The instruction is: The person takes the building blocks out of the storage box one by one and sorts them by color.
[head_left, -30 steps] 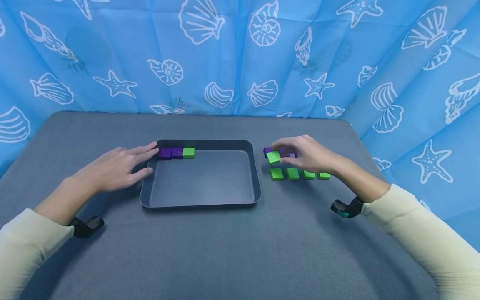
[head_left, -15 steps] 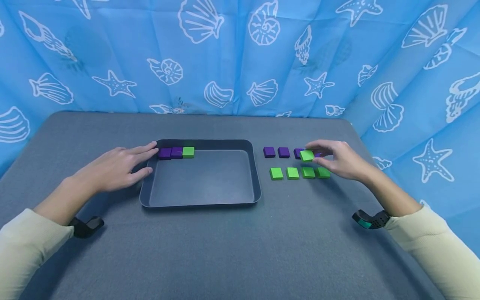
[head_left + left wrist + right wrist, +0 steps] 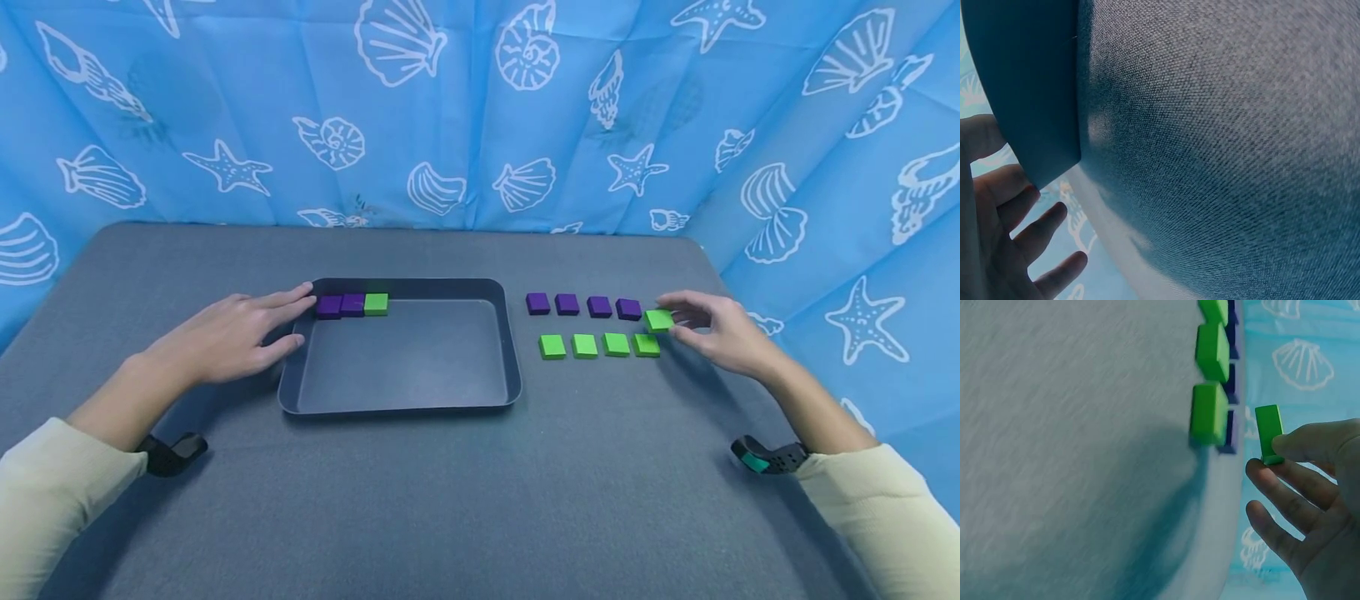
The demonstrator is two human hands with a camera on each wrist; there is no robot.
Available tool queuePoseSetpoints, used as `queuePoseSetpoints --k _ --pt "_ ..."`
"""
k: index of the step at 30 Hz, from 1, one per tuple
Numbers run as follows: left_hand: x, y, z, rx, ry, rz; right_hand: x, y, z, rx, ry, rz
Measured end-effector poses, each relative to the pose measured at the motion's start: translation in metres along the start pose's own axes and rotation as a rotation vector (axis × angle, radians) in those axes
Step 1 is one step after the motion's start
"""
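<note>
My right hand (image 3: 716, 329) pinches a green block (image 3: 659, 321) between thumb and fingers, just beyond the right end of two rows of blocks. In the right wrist view this held block (image 3: 1269, 432) appears raised off the table. The back row has several purple blocks (image 3: 598, 307); the front row has several green blocks (image 3: 584, 346). My left hand (image 3: 232, 337) rests with fingers extended at the left rim of a dark rectangular tray (image 3: 401, 408). Inside the tray's back left corner sit two purple blocks (image 3: 341, 306) and one green block (image 3: 377, 304), side by side.
The dark grey tabletop (image 3: 465, 500) extends in front of the tray and the rows. A blue curtain (image 3: 480, 108) printed with white shells hangs behind the table and along its right side.
My right hand has carried the green block rightward from above the left of the purple row to past its right end, uncovering the purple blocks. My left hand has stayed at the tray.
</note>
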State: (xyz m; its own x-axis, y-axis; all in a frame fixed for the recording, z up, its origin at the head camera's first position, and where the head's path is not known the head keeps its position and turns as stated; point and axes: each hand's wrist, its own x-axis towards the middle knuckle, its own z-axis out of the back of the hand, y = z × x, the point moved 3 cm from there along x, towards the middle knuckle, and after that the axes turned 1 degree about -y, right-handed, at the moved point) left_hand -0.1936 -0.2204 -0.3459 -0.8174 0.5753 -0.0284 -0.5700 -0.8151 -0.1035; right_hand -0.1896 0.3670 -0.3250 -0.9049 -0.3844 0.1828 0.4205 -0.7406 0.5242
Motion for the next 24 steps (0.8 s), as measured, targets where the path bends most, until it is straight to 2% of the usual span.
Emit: queuePoseSetpoints --k 14,24 --pt "0.001 0.000 0.000 0.003 0.003 0.007 -0.022 -0.032 0.000 -0.040 0.085 -0.111" --pt "0.000 0.000 -0.001 0.003 0.006 0.011 -0.023 -0.033 -0.006 -0.037 0.114 -0.133"
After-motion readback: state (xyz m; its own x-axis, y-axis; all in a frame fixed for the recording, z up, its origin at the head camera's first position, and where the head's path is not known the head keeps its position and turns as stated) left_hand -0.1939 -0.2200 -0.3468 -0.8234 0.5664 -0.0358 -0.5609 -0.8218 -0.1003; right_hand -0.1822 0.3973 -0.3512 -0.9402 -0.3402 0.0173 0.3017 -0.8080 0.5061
